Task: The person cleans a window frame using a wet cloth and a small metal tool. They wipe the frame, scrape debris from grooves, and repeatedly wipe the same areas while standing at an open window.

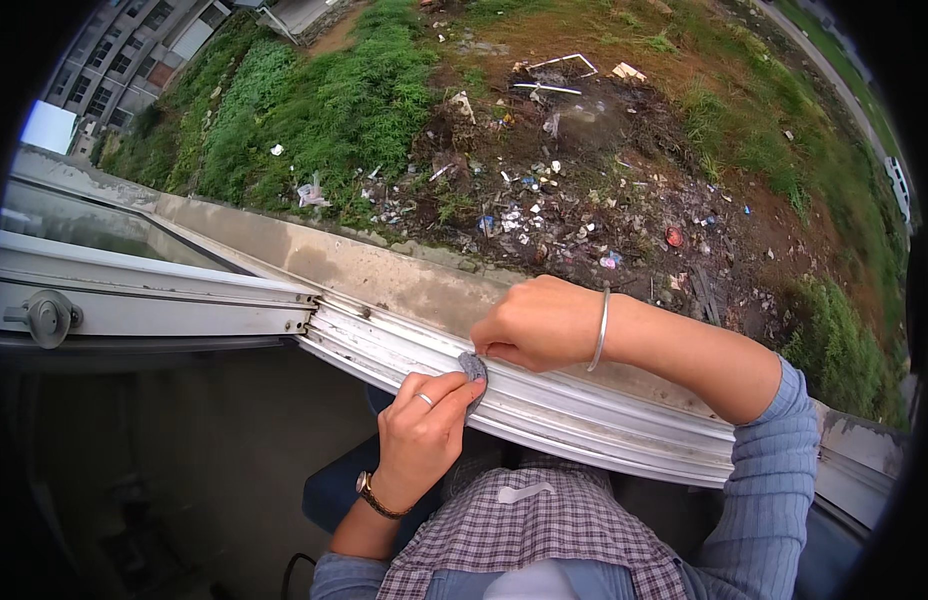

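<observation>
A small grey cloth (474, 368) lies bunched across the white window track (574, 402). My left hand (421, 432), with a ring and a wristwatch, comes from below and is closed on the cloth, its thumb and fingers pressing it against the track. From the right, my right hand (546, 322) reaches over the track, a silver bangle on its wrist. Its fingers are curled down and pinched at the cloth's upper end; the fingertips are partly hidden. The track's grooves show dirt marks near the left end.
On the left stands a sliding window sash (164, 300) with a round latch (52, 318). Beyond the track runs a concrete ledge (384, 268), with a drop to littered ground (544, 215) and green plants. A checked apron (524, 520) covers my front, close to the frame.
</observation>
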Tool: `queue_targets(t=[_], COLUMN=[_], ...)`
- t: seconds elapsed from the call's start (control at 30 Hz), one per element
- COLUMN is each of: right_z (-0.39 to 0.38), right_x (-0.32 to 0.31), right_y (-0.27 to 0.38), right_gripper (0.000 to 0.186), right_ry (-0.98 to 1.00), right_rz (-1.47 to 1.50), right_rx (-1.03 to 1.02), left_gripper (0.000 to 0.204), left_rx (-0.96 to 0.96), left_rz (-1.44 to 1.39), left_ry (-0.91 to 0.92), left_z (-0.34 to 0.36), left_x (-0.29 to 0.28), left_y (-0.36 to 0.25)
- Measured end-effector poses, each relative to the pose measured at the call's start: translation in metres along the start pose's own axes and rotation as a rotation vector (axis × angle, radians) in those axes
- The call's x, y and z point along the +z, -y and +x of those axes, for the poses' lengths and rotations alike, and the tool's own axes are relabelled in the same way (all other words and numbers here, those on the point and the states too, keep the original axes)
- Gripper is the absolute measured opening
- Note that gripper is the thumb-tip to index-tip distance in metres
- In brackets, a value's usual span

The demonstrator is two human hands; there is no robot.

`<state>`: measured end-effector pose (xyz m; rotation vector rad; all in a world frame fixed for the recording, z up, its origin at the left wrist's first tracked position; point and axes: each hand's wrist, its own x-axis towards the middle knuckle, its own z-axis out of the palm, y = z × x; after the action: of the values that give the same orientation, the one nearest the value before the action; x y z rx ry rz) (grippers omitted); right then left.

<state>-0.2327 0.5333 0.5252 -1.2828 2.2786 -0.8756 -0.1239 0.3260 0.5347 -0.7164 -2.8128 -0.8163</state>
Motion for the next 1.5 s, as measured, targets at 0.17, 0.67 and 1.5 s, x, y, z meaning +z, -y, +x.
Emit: queue_targets(t=[0.17, 0.67, 1.5], right_z=[-0.083, -0.252, -0.159], right_x=[-0.009, 0.043, 0.059], right_y=[0.005, 0.067, 0.069], right_gripper=[0.01, 0.019, 0.031], right_ry=[0.063, -0.133, -0.323], right_rz=[0.03, -0.202, -0.254], right_rx=[0.059, 0.459, 0.471], left_gripper=[0.032, 0.032, 0.028], left_rx=[0.096, 0.231, 0.146], left_rz=[-0.068, -0.166, -0.206], left_ry=[0.12, 0.19, 0.108], left_z=[-0.002, -0.01, -0.006], left_x=[0.029, 0.084, 0.064], left_y=[-0.056, -0.149, -0.09])
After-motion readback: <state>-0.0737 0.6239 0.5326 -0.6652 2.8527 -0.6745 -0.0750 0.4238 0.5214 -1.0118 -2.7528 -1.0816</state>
